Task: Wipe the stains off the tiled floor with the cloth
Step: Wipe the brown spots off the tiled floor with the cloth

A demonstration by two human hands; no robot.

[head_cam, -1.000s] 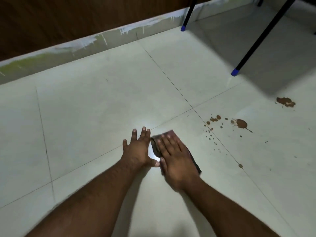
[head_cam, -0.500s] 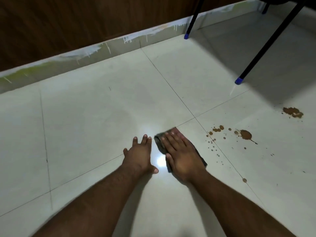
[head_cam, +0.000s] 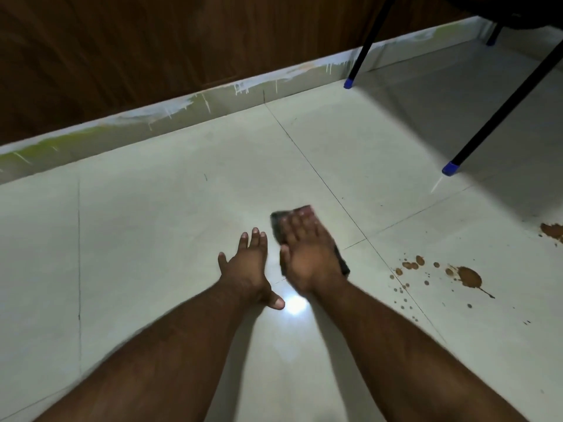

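A dark cloth (head_cam: pixel 276 223) is being pressed flat onto the tiled floor (head_cam: pixel 152 223) under the straight-fingered right hand (head_cam: pixel 310 257). The left hand (head_cam: pixel 246 269) is being rested alongside, fingers spread. Brown stains (head_cam: pixel 469 277) are being left untouched well to the right.

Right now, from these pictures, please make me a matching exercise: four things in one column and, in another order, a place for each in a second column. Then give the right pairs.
Things
1. cloth
2. left hand
3. brown stains
4. nearer blue foot cap

Places
A. on the tiled floor, right of the cloth, uncovered
B. on the end of a black chair leg
C. under the flat right hand
D. flat on the floor, left of the cloth

Pairs: 1-C, 2-D, 3-A, 4-B
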